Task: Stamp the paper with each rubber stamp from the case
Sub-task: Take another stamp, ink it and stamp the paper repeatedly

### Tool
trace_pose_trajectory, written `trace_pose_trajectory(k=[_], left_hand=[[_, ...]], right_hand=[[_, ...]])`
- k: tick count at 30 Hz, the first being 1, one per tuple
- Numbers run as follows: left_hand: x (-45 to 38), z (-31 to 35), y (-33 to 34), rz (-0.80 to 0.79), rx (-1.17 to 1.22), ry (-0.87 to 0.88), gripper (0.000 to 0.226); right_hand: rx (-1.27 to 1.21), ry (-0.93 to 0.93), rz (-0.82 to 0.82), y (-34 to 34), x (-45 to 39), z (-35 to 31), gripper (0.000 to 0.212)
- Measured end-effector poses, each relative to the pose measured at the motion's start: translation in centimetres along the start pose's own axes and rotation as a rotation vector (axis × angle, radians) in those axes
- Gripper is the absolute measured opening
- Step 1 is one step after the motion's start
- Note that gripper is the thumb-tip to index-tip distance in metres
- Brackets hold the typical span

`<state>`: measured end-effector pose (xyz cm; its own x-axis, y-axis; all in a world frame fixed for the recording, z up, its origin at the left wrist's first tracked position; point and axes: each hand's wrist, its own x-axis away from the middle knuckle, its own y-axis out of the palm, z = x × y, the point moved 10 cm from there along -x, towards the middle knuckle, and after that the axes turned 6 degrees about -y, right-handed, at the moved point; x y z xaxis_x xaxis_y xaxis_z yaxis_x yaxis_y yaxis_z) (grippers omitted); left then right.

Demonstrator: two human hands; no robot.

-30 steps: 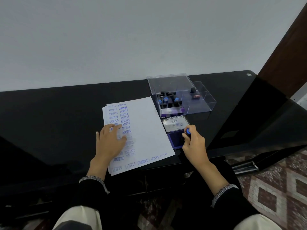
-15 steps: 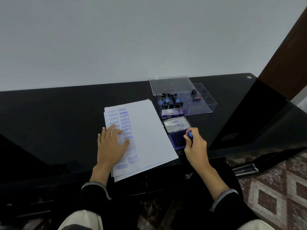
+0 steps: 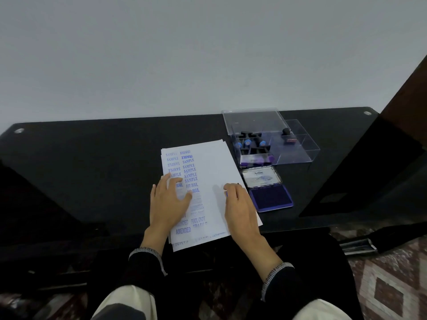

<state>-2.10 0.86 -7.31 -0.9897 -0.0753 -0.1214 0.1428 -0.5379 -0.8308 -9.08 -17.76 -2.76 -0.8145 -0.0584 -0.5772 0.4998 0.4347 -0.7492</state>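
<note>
The black glossy surface (image 3: 92,158) filled the middle band of the frame. The paper (image 3: 215,167), a small stack of white sheets, lay at centre, its left column already carrying blue impressions (SAMPLE, FRAGILE, AIR MAIL, AMENDED); the right half of the top sheet was blank.

The clear plastic case (image 3: 298,153) stood right of centre above the paper, lid open, with several blue-topped stamps upright in its left compartment and one dark-handled stamp (image 3: 287,135) alone in the right compartment. The ink pad (image 3: 270,197) sat open just below the case, touching or nearly touching the paper's right edge.

The left hand (image 3: 168,202) rested flat on the printed column, fingers straight and spread, pinning the sheets. The right hand (image 3: 240,204) was over the blank right half, its grip closed round a blue-handled stamp (image 3: 227,194); only a sliver of blue showed past the fingers, and the stamp face was hidden, so contact with the paper could not be confirmed.

Judgement: the step was the impression itself. To do it well, the stamp should come down square on blank paper clear of earlier marks, with one firm vertical press and a straight lift, no rocking. The left hand should keep the stack from sliding. Text orientation was worth checking, since some earlier prints sat inverted.
</note>
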Motion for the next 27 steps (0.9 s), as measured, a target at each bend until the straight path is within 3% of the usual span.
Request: trace_pose_trajectory(k=[9,14,16,20,22,27], left_hand=[[0.3,0.0,-0.3,0.016,0.020,0.012,0.046],[-0.2,-0.5,0.3,-0.191,0.084,-0.033,0.060],[-0.2,-1.2,0.7,-0.338,0.129,-0.052,0.070],[0.5,-1.5,1.3,-0.523,0.102,0.003,0.088],[1.1,-1.5,1.9,-0.579,-0.025,0.075,0.099],[1.7,-2.1,2.9,-0.685,-0.146,0.109,0.114]], right_hand=[[0.069,0.033,-0.045,1.2,-1.1,0.2,0.059],[0.021,0.020,-0.109,2.3,-2.1,0.8,0.038],[-0.096,0.045,-0.109,2.2,-2.0,0.8,0.033],[-0.568,0.325,-0.154,2.2,-0.9,1.0,0.017],[-0.674,0.333,-0.136,1.9,-0.5,0.1,0.007],[-0.757,0.300,-0.205,2.2,0.6,-2.1,0.007]])
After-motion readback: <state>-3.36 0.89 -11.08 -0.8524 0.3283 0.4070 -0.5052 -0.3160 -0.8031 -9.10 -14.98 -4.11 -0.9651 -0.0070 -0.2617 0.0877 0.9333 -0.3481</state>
